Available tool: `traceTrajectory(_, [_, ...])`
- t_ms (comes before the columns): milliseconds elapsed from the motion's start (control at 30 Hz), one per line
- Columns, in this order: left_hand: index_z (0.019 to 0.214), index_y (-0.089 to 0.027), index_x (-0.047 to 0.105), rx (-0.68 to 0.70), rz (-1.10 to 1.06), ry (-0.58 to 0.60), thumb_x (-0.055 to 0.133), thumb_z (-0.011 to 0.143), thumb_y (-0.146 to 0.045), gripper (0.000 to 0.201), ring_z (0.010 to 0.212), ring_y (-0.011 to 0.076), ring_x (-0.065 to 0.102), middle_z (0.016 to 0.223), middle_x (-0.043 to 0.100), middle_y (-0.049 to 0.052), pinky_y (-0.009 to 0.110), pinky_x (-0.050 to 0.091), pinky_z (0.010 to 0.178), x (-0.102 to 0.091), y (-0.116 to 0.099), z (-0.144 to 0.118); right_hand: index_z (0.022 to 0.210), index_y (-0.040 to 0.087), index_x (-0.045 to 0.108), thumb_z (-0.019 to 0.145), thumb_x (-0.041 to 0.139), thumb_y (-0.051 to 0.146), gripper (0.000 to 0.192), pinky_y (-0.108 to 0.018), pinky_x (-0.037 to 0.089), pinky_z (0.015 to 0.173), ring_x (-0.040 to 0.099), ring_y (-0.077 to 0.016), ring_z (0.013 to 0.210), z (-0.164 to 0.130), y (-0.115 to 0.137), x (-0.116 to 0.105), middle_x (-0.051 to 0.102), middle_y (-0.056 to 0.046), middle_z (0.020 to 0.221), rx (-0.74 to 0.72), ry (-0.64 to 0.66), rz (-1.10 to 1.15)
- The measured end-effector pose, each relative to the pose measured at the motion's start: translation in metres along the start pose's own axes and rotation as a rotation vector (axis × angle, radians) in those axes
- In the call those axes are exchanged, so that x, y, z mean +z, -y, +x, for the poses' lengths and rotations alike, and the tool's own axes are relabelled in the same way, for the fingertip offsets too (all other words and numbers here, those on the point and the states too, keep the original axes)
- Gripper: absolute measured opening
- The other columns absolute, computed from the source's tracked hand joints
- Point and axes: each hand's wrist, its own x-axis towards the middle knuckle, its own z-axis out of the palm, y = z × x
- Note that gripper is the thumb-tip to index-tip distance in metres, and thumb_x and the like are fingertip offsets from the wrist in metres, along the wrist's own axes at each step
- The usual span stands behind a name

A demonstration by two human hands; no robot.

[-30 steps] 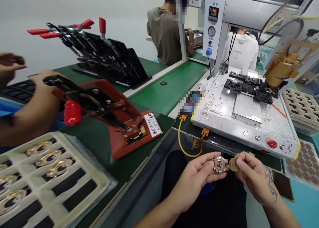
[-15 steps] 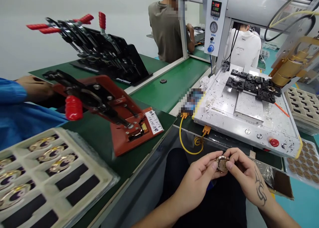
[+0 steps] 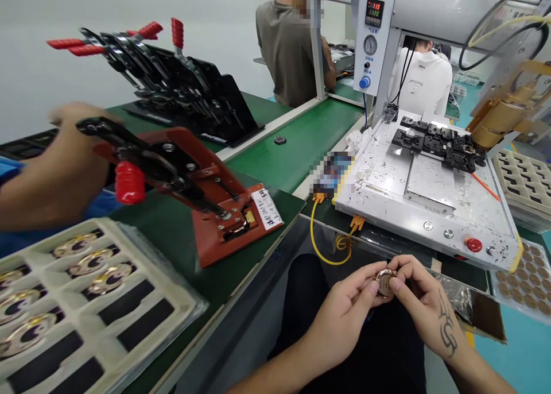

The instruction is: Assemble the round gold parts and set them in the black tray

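Low in front of my lap, a round gold-rimmed watch case with a brown disc on its face is held between both hands. My left hand pinches its left side between thumb and fingers. On the opposite side, my right hand grips the rim, its thumb pressed near the edge of the disc. The fingers under the case are partly hidden. A white bench machine stands just beyond my hands, with black fixtures on its plate.
A red-brown toggle-clamp press and a tray of gold watch cases are at left. Beside them a co-worker's arm reaches in, blurred. Black clamps stand behind. Brown discs lie on a sheet at right; a yellow cable hangs down.
At left the co-worker's hand has risen behind the press handle and is smeared by motion. My hands and the watch case have hardly moved.
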Motion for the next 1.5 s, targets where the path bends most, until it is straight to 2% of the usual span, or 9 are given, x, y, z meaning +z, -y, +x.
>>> traceTrajectory(233, [0.139,-0.02,0.075,0.05,0.167,-0.054,0.076,0.101,-0.038,0.042,0.119,0.031,0.079,0.13,0.082,0.014,0.044,0.061,0.112,-0.003,0.014,0.001,0.083,0.024,0.062,0.107,0.067,0.038,0.028,-0.038,0.053,0.089,0.066,-0.0262,0.103,-0.004,-0.01,0.008,0.066,-0.009,0.113,-0.135,-0.097,-0.16])
traceTrajectory(333, [0.139,-0.018,0.074,0.064,0.233,-0.064,0.07,0.104,-0.034,0.038,0.118,0.0301,0.079,0.13,0.082,0.014,0.042,0.062,0.109,-0.007,0.014,0.0,0.099,0.026,0.064,0.105,0.07,0.032,0.01,-0.039,0.054,0.089,0.064,-0.0271,0.103,-0.005,-0.017,0.007,0.064,-0.009,0.112,-0.197,-0.159,-0.264])
traceTrajectory(433, [0.154,-0.019,0.06,0.069,0.372,0.024,0.061,0.108,-0.03,0.047,0.114,0.0269,0.079,0.131,0.081,0.014,0.04,0.061,0.106,-0.012,0.005,-0.001,0.126,0.029,0.068,0.107,0.066,0.029,0.019,-0.04,0.056,0.091,0.066,-0.0274,0.104,-0.002,-0.016,0.004,0.067,-0.01,0.116,-0.244,-0.015,-0.31])
traceTrajectory(533, [0.165,-0.023,0.045,0.097,0.53,0.073,0.056,0.11,-0.027,0.056,0.116,0.0255,0.077,0.136,0.078,0.014,0.04,0.059,0.106,-0.017,-0.006,-0.001,0.122,0.029,0.075,0.11,0.06,0.028,0.019,-0.041,0.056,0.096,0.068,-0.0273,0.107,0.005,-0.008,0.002,0.072,-0.011,0.117,-0.3,0.123,-0.288])
traceTrajectory(667, [0.154,-0.024,0.052,0.119,0.345,-0.055,0.071,0.103,-0.03,0.054,0.122,0.0263,0.075,0.141,0.072,0.014,0.039,0.06,0.106,-0.022,-0.011,0.003,0.104,0.025,0.078,0.105,0.071,0.043,0.019,-0.034,0.055,0.072,0.066,-0.0218,0.08,0.016,-0.004,0.005,0.075,-0.006,0.093,-0.093,0.033,-0.069])
traceTrajectory(833, [0.111,-0.017,0.075,0.054,0.283,-0.089,0.08,0.096,-0.034,0.024,0.093,0.0223,0.077,0.098,0.079,0.008,0.033,0.063,0.089,-0.021,-0.008,0.005,0.102,0.022,0.075,0.095,0.081,0.058,0.037,-0.026,0.048,0.052,0.057,-0.0131,0.059,0.025,-0.012,0.016,0.071,-0.002,0.084,0.131,0.07,0.3])
traceTrajectory(967, [0.106,-0.015,0.078,0.07,0.335,-0.118,0.076,0.097,-0.034,0.021,0.081,0.0199,0.074,0.09,0.075,0.006,0.03,0.062,0.076,-0.019,-0.013,0.002,0.1,0.022,0.075,0.092,0.083,0.061,0.04,-0.026,0.052,0.054,0.059,-0.0144,0.061,0.022,-0.007,0.023,0.07,-0.001,0.08,0.122,0.033,0.256])
traceTrajectory(1367, [0.106,-0.016,0.077,0.102,0.422,-0.14,0.072,0.1,-0.037,0.023,0.074,0.0188,0.069,0.084,0.072,0.005,0.029,0.058,0.072,-0.014,-0.019,-0.003,0.099,0.023,0.075,0.097,0.079,0.057,0.034,-0.028,0.052,0.059,0.059,-0.0143,0.062,0.019,0.001,0.025,0.068,-0.001,0.079,0.075,0.07,0.182])
traceTrajectory(1500, [0.102,-0.016,0.077,0.142,0.507,-0.168,0.07,0.099,-0.032,0.018,0.072,0.0177,0.066,0.08,0.071,0.003,0.028,0.054,0.071,-0.016,-0.023,-0.002,0.141,0.031,0.066,0.102,0.076,0.039,0.041,-0.03,0.057,0.067,0.066,-0.0175,0.072,0.023,0.002,0.015,0.07,-0.001,0.088,-0.104,0.157,0.026])
